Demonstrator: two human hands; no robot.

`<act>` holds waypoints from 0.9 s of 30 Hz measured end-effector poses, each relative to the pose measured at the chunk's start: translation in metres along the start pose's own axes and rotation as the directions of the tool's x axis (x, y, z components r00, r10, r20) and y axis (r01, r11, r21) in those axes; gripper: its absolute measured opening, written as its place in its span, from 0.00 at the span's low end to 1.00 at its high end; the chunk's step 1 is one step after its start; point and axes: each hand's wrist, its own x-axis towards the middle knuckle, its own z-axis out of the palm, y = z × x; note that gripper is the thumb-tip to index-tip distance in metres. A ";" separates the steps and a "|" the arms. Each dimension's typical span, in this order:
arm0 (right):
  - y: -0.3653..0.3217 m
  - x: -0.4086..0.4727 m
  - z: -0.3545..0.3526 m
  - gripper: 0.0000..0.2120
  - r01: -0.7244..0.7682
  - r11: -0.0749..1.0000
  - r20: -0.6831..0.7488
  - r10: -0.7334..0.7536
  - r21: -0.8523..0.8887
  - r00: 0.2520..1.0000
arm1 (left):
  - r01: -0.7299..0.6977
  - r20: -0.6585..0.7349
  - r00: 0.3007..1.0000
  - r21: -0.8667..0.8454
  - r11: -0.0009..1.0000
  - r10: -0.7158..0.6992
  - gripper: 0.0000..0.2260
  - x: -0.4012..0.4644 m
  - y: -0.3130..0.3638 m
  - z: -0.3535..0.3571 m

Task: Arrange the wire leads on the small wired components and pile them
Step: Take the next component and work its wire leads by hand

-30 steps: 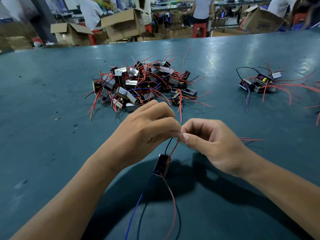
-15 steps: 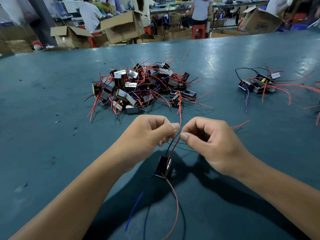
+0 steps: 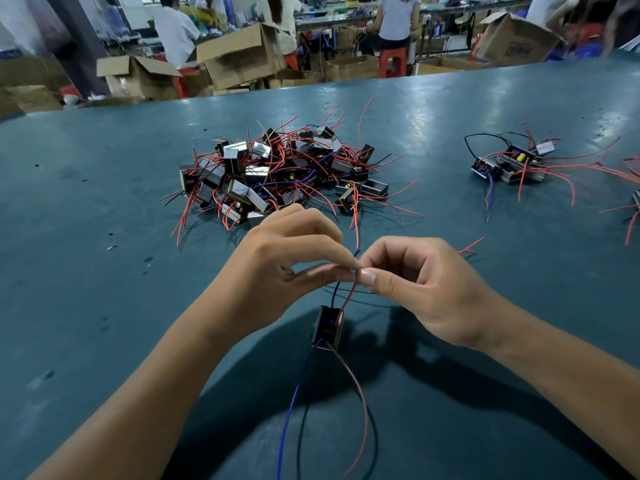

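Hands (image 3: pixel 356 271) pinch component (image 3: pixel 327 329) leads together; cardboard boxes (image 3: pixel 242 57) behind, contents unseen

Wide teal desk (image 3: pixel 104 306) with glossy glare, open cardboard boxes (image 3: pixel 242 57) beyond its far edge, red stools (image 3: pixel 393 62), seated workers (image 3: pixel 398 19) at far benches.

Your left hand (image 3: pixel 284 268) and right hand (image 3: pixel 420 285): both bare, no gloves, rings or watch in view. Forearms bare right down to the lower frame edge; no sleeve or cuff shows. Right thumbnail short, plain, unpainted. Nothing worn on either wrist
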 end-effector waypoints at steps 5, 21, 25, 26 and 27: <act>0.000 0.000 -0.001 0.04 0.011 1.000 -0.006 -0.011 -0.011 1.000 | -0.051 -0.038 0.998 0.086 0.995 0.055 0.03 0.001 0.003 0.005; 0.003 -0.001 -0.003 0.04 0.125 0.962 -0.062 -0.144 -0.241 0.988 | 0.399 0.192 0.914 -0.258 0.880 -0.358 0.07 -0.001 0.017 0.010; 0.002 -0.002 0.000 0.05 0.154 0.940 -0.061 -0.181 -0.305 0.982 | 0.531 0.300 0.842 -0.321 0.784 -0.448 0.10 0.000 0.021 0.014; 0.002 -0.002 0.001 0.06 0.165 0.928 -0.065 -0.197 -0.333 0.978 | 0.565 0.317 0.821 -0.338 0.752 -0.474 0.10 0.001 0.023 0.015; 0.001 -0.002 0.002 0.07 0.172 0.916 -0.074 -0.213 -0.362 0.974 | 0.601 0.326 0.798 -0.360 0.714 -0.508 0.09 0.002 0.025 0.016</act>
